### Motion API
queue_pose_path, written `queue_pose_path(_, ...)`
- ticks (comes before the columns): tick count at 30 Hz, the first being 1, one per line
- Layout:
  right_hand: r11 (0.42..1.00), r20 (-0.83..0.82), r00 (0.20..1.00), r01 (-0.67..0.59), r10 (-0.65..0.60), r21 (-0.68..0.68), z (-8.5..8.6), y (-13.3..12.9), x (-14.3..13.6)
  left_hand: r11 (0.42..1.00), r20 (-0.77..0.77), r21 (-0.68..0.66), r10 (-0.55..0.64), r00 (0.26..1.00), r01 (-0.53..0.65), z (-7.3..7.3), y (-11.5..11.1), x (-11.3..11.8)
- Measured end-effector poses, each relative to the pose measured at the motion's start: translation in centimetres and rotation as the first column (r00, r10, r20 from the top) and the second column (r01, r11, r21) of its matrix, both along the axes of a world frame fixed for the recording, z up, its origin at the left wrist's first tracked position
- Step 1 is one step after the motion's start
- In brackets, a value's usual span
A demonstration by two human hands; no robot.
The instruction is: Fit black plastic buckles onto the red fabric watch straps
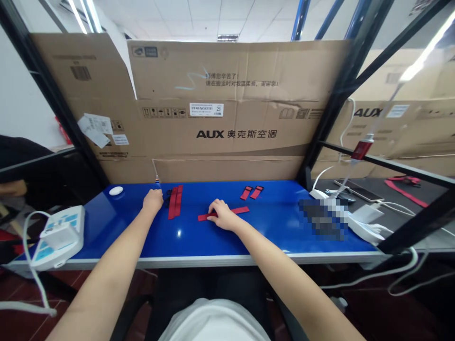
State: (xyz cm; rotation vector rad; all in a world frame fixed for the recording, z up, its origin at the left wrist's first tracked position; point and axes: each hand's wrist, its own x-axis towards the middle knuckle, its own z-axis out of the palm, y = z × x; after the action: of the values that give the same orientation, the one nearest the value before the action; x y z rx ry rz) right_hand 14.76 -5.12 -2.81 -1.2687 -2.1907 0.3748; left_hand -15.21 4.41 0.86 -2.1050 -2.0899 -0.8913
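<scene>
My right hand (222, 217) is at the middle of the blue tabletop, its thumb and fingers closed on a flat red strap (240, 210) that lies crosswise under it. My left hand (152, 201) is curled at the left, close to small black buckles (169, 193). Its fingertips are mostly hidden, so what they hold, if anything, does not show. Just right of the left hand, long red straps (175, 201) lie side by side. Farther back on the right are two short red straps (256, 192) with black ends.
A blue tabletop (213, 244) is backed by a tall cardboard panel (231, 142). A white power strip (59, 237) stands at the left edge, another (366, 229) at the right. A white round disc (115, 191) lies at the back left. Dark metal posts (327, 104) rise at the sides.
</scene>
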Motion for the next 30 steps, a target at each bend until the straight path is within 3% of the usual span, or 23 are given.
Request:
queue_pose_path(5,0.997,-0.04,0.999,0.002,-0.005,-0.083,0.2,-0.4,0.2,0.994,0.198,-0.102,-0.009,0.98,0.03,1.2,-2.1,-0.2)
queue_pose_path(10,0.993,-0.205,0.978,-0.062,0.04,-0.1,0.5,-0.1,0.3,0.965,0.456,-0.12,-0.157,0.876,0.235,0.8,-3.7,3.9)
queue_pose_path(11,0.993,-0.25,0.968,-0.059,0.03,-0.107,0.6,0.0,0.4,0.936,0.536,-0.113,-0.224,0.814,0.332,0.4,-4.2,5.1)
queue_pose_path(13,0.992,-0.322,0.947,-0.052,0.013,-0.112,0.7,0.1,0.7,0.805,0.833,-0.046,-0.295,0.468,0.591,-0.3,-5.3,7.1)
queue_pose_path(14,0.992,-0.352,0.936,-0.05,0.008,-0.112,0.8,0.2,0.8,0.753,0.892,-0.017,-0.286,0.351,0.658,-0.5,-5.9,7.9)
queue_pose_path(15,0.992,-0.377,0.926,-0.053,0.007,-0.112,0.9,0.2,0.9,0.715,0.926,0.009,-0.27,0.264,0.699,-0.7,-6.4,8.6)
queue_pose_path(17,0.991,-0.413,0.911,-0.073,0.02,-0.112,1.2,0.2,1.1,0.674,0.943,0.022,-0.26,0.209,0.738,-0.8,-7.2,9.7)
queue_pose_path(20,0.989,-0.425,0.904,-0.109,0.055,-0.104,1.5,0.0,1.2,0.67,0.934,0.031,-0.283,0.217,0.742,-0.9,-7.5,10.6)
queue_pose_path(23,0.992,-0.391,0.919,-0.093,0.051,-0.089,1.5,-0.1,1.4,0.706,0.909,0.05,-0.326,0.262,0.706,-1.3,-7.1,10.9)
queue_pose_path(26,0.997,-0.287,0.958,-0.006,-0.017,-0.079,1.2,0.0,1.8,0.768,0.843,0.025,-0.36,0.4,0.64,-2.0,-6.4,10.5)
queue_pose_path(30,0.995,-0.185,0.981,0.045,-0.06,-0.084,0.5,0.3,2.1,0.808,0.726,-0.039,-0.382,0.573,0.588,-2.8,-6.2,9.9)
